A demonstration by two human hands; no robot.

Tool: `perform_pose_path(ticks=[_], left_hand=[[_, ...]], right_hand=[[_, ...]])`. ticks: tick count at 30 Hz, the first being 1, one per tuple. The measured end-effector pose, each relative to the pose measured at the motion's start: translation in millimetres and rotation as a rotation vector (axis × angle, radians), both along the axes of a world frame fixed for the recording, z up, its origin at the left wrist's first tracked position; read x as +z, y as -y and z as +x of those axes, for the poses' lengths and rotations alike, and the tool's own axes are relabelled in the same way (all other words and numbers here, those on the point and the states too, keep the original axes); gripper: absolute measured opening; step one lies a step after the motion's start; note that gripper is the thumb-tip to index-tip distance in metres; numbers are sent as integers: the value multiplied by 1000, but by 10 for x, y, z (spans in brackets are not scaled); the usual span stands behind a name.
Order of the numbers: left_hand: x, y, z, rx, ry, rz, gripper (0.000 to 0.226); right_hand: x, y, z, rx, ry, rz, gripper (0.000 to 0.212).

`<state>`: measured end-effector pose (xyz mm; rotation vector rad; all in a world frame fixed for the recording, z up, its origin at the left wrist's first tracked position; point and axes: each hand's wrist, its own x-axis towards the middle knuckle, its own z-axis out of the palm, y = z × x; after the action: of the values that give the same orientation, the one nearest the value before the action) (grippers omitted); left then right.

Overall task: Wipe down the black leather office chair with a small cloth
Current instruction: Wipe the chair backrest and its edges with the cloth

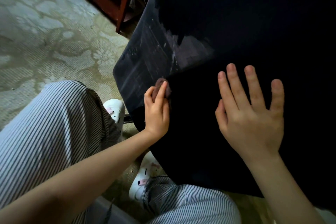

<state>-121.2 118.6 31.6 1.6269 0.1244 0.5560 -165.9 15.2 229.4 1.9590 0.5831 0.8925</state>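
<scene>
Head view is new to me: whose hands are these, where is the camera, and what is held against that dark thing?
No robot here: a person wears one camera on the head, looking down at their own hands. The left hand holds a small brown cloth against the black chair, beside a worn, greyish patch. The right hand lies flat on the chair, fingers spread. Below are striped trousers, white slippers and a patterned carpet.

the large black leather office chair (236, 23) shows a worn, greyish scuffed patch; a small bunched brown cloth (161, 82) presses against it.
</scene>
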Motion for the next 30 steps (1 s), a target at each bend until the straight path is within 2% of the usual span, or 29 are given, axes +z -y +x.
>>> perform_pose_path(ticks=[4,10,13,22,24,26,30], left_hand=[[-304,-30,19,34,-182,-60,52],[-684,-66,63,165,-566,-172,41],[-735,-117,117,248,-732,-332,38],[-931,-240,387,324,-979,-741,26],[-633,-231,334,281,-963,-759,23],[-342,-165,251,222,-902,-688,32],[83,-107,173,83,-692,-644,36]], right_hand=[[-16,7,12,-3,15,-30,49],[-28,5,19,1,18,-43,49],[-26,4,27,1,20,-58,49],[-25,-12,44,1,19,-65,48],[-30,-21,39,1,25,-64,48],[-34,-27,42,0,21,-63,48],[-27,-23,40,10,6,-46,48]])
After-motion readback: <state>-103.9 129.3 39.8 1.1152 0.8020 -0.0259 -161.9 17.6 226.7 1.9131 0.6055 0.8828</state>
